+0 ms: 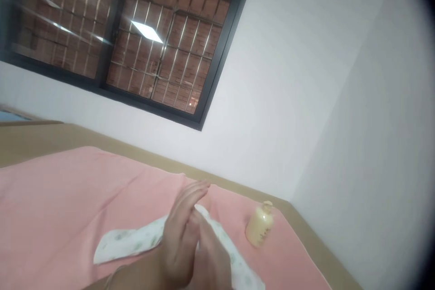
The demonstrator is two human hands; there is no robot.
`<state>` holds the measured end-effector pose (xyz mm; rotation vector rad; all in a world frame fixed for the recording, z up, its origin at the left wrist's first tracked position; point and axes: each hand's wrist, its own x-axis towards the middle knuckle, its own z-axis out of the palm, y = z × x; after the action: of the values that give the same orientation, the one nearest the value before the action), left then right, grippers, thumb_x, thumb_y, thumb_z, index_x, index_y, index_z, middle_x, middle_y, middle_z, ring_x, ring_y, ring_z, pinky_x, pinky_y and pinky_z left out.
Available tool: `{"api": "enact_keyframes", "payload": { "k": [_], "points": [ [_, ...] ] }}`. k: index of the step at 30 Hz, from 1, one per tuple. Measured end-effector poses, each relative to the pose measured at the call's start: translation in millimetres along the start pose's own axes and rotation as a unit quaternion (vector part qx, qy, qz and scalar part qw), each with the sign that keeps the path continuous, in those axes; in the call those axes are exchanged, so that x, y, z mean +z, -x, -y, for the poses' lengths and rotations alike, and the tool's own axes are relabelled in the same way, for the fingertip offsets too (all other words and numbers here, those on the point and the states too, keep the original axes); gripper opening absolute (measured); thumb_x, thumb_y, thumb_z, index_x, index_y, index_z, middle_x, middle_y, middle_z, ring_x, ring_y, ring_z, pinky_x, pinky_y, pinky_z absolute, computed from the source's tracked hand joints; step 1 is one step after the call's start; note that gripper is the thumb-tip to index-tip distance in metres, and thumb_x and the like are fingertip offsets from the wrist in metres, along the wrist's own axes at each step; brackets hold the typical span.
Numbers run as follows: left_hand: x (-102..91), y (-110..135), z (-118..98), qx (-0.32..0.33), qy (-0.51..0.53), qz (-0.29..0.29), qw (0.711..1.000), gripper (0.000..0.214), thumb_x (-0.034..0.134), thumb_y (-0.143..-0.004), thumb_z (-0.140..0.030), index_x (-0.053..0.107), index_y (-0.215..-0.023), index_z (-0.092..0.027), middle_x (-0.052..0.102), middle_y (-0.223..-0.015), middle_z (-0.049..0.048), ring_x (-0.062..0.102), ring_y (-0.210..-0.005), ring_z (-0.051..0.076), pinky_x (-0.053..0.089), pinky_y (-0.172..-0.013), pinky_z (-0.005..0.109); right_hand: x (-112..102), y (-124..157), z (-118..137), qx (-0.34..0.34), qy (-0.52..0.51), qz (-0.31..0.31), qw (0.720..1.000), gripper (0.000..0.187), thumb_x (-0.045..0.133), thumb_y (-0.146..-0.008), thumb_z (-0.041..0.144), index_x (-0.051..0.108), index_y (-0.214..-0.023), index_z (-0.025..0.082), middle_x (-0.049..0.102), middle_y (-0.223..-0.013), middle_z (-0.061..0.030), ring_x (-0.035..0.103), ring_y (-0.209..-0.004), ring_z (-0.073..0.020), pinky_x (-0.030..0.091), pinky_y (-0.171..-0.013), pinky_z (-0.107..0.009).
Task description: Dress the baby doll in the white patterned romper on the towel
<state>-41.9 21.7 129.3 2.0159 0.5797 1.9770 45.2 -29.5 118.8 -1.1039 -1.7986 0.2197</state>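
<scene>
Lying on a pink cloth [61, 199], a patterned white cloth [124, 242] is partly hidden by the left hand [178, 240], held straight-fingered against the similarly extended right hand [216, 256]; farther right, a yellow bottle [259, 226] is stood on the pink cloth.

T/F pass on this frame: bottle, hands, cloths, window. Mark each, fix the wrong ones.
1. The yellow bottle is on the pink cloth. True.
2. The two hands are held wide apart. False: the left hand and right hand are together.
3. The white cloth has a green print. True.
4. The window frame is white. False: the window frame is dark.
5. One hand grips the bottle. False: it stands apart from both.
</scene>
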Motion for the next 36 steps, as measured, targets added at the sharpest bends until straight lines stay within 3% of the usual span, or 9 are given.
{"api": "enact_keyframes", "payload": {
  "k": [4,6,8,11,13,18,23,28,36],
  "points": [
    [7.8,40.6,38.8,-0.028,-0.072,0.074,0.994,0.052,0.043,-0.085,-0.032,0.039,-0.135,-0.018,0.051,-0.127,0.0128,0.048,-0.116,0.03,0.042,-0.096,0.045,9.9,-27.7,-52.6,0.073,-0.047,-0.031,0.996,0.05,0.021,-0.094,0.044,0.057,-0.071,0.016,0.049,-0.062,-0.0021,0.049,-0.057,-0.0142,0.042,-0.053,-0.026],
    [1.8,63.9,45.9,-0.024,-0.109,0.118,0.987,0.055,0.048,-0.081,-0.035,0.041,-0.134,-0.023,0.053,-0.125,0.0104,0.048,-0.116,0.031,0.042,-0.096,0.044,16.8,-32.1,-73.3,0.082,-0.072,0.026,0.994,0.05,0.028,-0.092,0.047,0.056,-0.065,0.016,0.05,-0.06,-0.0014,0.05,-0.059,-0.0141,0.043,-0.056,-0.026],
    [-6.0,82.5,49.5,-0.028,-0.114,0.133,0.984,0.049,0.047,-0.081,-0.037,0.046,-0.129,-0.029,0.057,-0.12,0.0068,0.051,-0.112,0.031,0.043,-0.094,0.044,22.0,-31.9,-86.0,0.07,-0.07,0.086,0.991,0.049,0.029,-0.092,0.046,0.063,-0.073,0.017,0.061,-0.073,-0.0034,0.057,-0.077,-0.0169,0.046,-0.075,-0.03],
    [-12.6,95.1,55.9,-0.028,-0.1,0.167,0.98,0.037,0.042,-0.082,-0.039,0.06,-0.112,-0.029,0.063,-0.105,0.0055,0.058,-0.098,0.028,0.047,-0.088,0.043,23.4,-31.2,-94.8,0.026,0.002,0.154,0.988,0.044,0.025,-0.095,0.039,0.066,-0.101,0.023,0.063,-0.11,-0.002,0.047,-0.116,-0.0176,0.023,-0.107,-0.038],
    [-12.5,95.5,61.1,-0.02,-0.083,0.203,0.976,0.032,0.039,-0.083,-0.041,0.067,-0.094,-0.028,0.066,-0.092,0.0048,0.061,-0.085,0.024,0.051,-0.081,0.038,20.3,-32.6,-99.0,0.007,0.079,0.2,0.977,0.042,0.024,-0.095,0.037,0.057,-0.119,0.026,0.051,-0.129,-0.0001,0.032,-0.129,-0.0168,0.009,-0.111,-0.04],
    [-9.5,91.7,60.4,0.0,-0.022,0.301,0.953,0.036,0.033,-0.087,-0.044,0.067,-0.08,-0.034,0.067,-0.076,-0.0004,0.063,-0.071,0.017,0.055,-0.067,0.029,3.1,-30.3,-102.5,0.084,0.214,0.292,0.928,0.06,0.027,-0.093,0.045,0.02,-0.144,0.015,0.01,-0.149,-0.006,0.006,-0.137,-0.0232,0.01,-0.111,-0.042],
    [-6.5,92.9,47.0,-0.024,0.007,0.319,0.948,0.043,0.023,-0.092,-0.047,0.065,-0.092,-0.037,0.067,-0.07,-0.0042,0.064,-0.06,0.014,0.055,-0.055,0.027,-4.6,-23.4,-79.1,0.038,0.188,0.365,0.911,0.048,0.029,-0.093,0.037,0.031,-0.14,0.027,0.015,-0.149,0.0028,0.002,-0.137,-0.0252,0.009,-0.11,-0.045],
    [-7.7,87.5,48.0,0.046,0.05,0.315,0.947,0.04,0.03,-0.091,-0.047,0.068,-0.084,-0.037,0.07,-0.078,-0.0052,0.067,-0.068,0.014,0.056,-0.064,0.024,16.4,-35.1,-80.2,-0.03,0.202,0.323,0.924,0.039,0.026,-0.095,0.031,0.047,-0.128,0.035,0.025,-0.146,0.0071,0.008,-0.137,-0.0193,0.001,-0.11,-0.046],
    [-2.5,92.5,50.3,0.038,-0.026,0.316,0.948,0.044,0.025,-0.092,-0.045,0.068,-0.087,-0.038,0.069,-0.071,-0.005,0.066,-0.063,0.014,0.057,-0.062,0.024,5.3,-14.1,-81.9,0.163,0.266,0.289,0.905,0.067,0.036,-0.089,0.042,0.022,-0.142,0.004,0.012,-0.147,-0.0171,0.012,-0.135,-0.0315,0.017,-0.108,-0.048]
  ]
}}
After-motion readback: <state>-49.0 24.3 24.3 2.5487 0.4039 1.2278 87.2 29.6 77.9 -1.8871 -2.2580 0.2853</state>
